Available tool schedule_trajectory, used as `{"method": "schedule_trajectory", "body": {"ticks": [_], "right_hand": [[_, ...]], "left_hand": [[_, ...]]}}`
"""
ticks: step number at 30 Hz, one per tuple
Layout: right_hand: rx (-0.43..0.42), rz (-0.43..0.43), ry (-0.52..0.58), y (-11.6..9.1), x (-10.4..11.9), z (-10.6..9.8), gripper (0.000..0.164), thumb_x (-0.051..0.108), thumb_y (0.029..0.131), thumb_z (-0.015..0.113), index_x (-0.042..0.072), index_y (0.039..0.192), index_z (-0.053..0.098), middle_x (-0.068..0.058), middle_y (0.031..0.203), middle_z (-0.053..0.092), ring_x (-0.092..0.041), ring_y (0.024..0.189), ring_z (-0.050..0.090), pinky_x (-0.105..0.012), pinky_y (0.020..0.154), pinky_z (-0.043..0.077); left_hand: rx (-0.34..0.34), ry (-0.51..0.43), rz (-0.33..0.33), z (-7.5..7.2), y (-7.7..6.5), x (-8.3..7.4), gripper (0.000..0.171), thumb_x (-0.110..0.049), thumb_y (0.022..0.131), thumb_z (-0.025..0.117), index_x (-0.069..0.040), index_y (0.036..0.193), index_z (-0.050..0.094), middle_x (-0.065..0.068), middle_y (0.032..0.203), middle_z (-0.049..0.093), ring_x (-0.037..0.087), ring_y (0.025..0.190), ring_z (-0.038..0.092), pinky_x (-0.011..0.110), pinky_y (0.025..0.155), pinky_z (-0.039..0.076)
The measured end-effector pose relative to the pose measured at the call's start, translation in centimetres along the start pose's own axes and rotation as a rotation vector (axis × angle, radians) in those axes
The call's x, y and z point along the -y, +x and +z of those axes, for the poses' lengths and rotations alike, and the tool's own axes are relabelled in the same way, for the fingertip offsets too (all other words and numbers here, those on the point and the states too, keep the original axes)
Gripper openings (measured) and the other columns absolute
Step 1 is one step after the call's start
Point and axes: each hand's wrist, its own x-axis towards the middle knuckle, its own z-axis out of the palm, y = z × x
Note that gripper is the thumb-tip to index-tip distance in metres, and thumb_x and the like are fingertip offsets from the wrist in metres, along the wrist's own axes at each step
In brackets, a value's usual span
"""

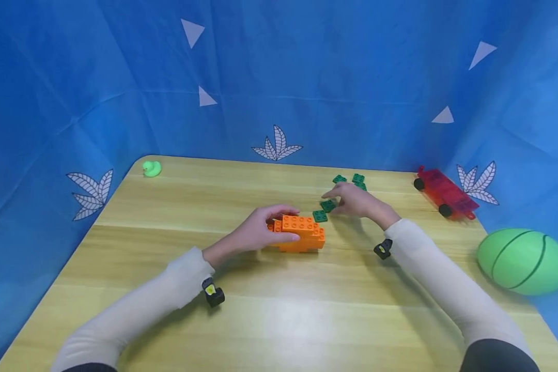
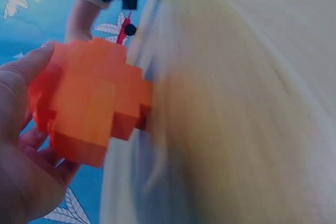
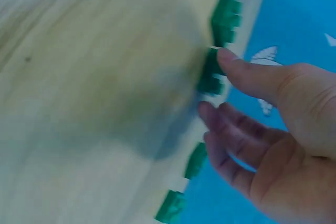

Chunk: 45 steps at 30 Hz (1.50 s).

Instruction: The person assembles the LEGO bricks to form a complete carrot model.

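My left hand [image 1: 256, 230] grips a stepped block of orange toy bricks [image 1: 302, 238], thumb on the near side and fingers behind. In the left wrist view the assembled orange bricks [image 2: 92, 98] show their stepped outline, tilted by the camera. To the right, my right hand [image 1: 353, 200] reaches over a small green brick [image 1: 327, 206]. Seen from the right wrist, its thumb is close to that green brick [image 3: 210, 74], with the fingertips spread apart below it. Another green brick [image 1: 320, 216] lies just nearer, beside the orange block.
More green bricks [image 1: 358, 177] lie behind the right hand. A red toy car base [image 1: 446, 194] with black wheels stands at the table's right edge, near a green ball [image 1: 524, 262]. A green rubber duck [image 1: 152, 168] sits at the back left corner of the wooden table [image 1: 204, 186].
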Motion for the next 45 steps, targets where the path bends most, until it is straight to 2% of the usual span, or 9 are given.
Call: {"method": "schedule_trajectory", "body": {"ticks": [5,11,15,19,24,28,34,40,45], "right_hand": [[-0.029,-0.029,-0.009,0.6,-1.1,1.0,0.04,0.008,0.092,0.076,0.001,0.131,0.069,-0.022,0.119,0.065,-0.028,0.091,0.066,-0.047,0.085,0.058],[-0.068,-0.015,0.013,0.3,-1.3,0.8,0.038,0.014,0.094,0.075,0.0,0.129,0.069,-0.02,0.124,0.07,-0.032,0.101,0.07,-0.048,0.088,0.059],[-0.115,-0.059,0.12,-1.0,0.2,-0.7,0.041,0.02,0.095,0.075,0.0,0.13,0.068,-0.018,0.125,0.071,-0.031,0.104,0.071,-0.045,0.084,0.061],[-0.15,-0.16,0.219,-2.8,2.5,-2.0,0.037,0.022,0.094,0.077,0.005,0.126,0.071,-0.009,0.117,0.073,-0.021,0.096,0.069,-0.035,0.078,0.06],[-0.145,-0.265,0.269,-4.6,5.7,-2.7,0.029,0.021,0.092,0.079,0.011,0.118,0.075,0.001,0.111,0.074,-0.013,0.091,0.063,-0.028,0.075,0.06],[-0.143,-0.306,0.256,-5.1,7.6,-2.7,0.026,0.024,0.092,0.079,0.014,0.115,0.077,0.003,0.11,0.074,-0.011,0.093,0.064,-0.033,0.074,0.061],[-0.14,-0.307,0.206,-5.0,8.7,-2.4,0.025,0.024,0.092,0.078,0.014,0.115,0.077,0.002,0.109,0.074,-0.014,0.092,0.065,-0.041,0.073,0.061],[-0.137,-0.306,0.178,-4.7,9.0,-2.3,0.025,0.022,0.09,0.08,0.011,0.113,0.079,0.0,0.103,0.073,-0.019,0.087,0.066,-0.04,0.073,0.062],[-0.12,-0.304,0.159,-4.4,9.0,-2.4,0.027,0.023,0.089,0.082,0.01,0.112,0.079,0.001,0.096,0.07,-0.015,0.088,0.065,-0.037,0.072,0.062]], "left_hand": [[-0.007,0.056,0.061,0.5,0.5,-0.7,0.052,-0.035,0.089,0.081,-0.023,0.137,0.065,-0.002,0.133,0.067,0.014,0.107,0.067,0.032,0.089,0.059],[-0.017,-0.006,0.029,1.0,0.7,-0.2,0.043,-0.029,0.092,0.079,-0.018,0.132,0.068,0.003,0.121,0.071,0.017,0.092,0.068,0.029,0.075,0.059],[-0.022,-0.007,0.031,1.0,0.8,-0.1,0.042,-0.029,0.091,0.079,-0.017,0.13,0.069,0.004,0.118,0.071,0.018,0.09,0.067,0.031,0.075,0.059],[-0.014,-0.003,0.036,0.9,0.9,-0.1,0.041,-0.028,0.091,0.08,-0.015,0.128,0.069,0.004,0.115,0.072,0.019,0.088,0.067,0.032,0.075,0.06],[-0.009,-0.01,0.04,0.9,1.0,0.0,0.041,-0.026,0.091,0.08,-0.013,0.128,0.069,0.005,0.114,0.072,0.02,0.089,0.067,0.033,0.077,0.061],[-0.009,-0.007,0.037,0.8,0.9,0.1,0.041,-0.027,0.091,0.08,-0.013,0.128,0.069,0.005,0.114,0.072,0.02,0.09,0.067,0.031,0.077,0.06],[-0.013,0.003,0.028,0.7,0.8,0.0,0.041,-0.027,0.091,0.079,-0.012,0.128,0.069,0.005,0.114,0.072,0.019,0.09,0.067,0.029,0.077,0.06],[-0.01,-0.013,0.029,0.7,0.7,0.0,0.041,-0.025,0.092,0.079,-0.011,0.129,0.069,0.007,0.115,0.072,0.018,0.089,0.068,0.029,0.076,0.061],[-0.011,-0.032,0.033,0.8,0.6,0.0,0.04,-0.024,0.092,0.079,-0.011,0.129,0.068,0.008,0.115,0.072,0.018,0.088,0.068,0.03,0.075,0.062]]}}
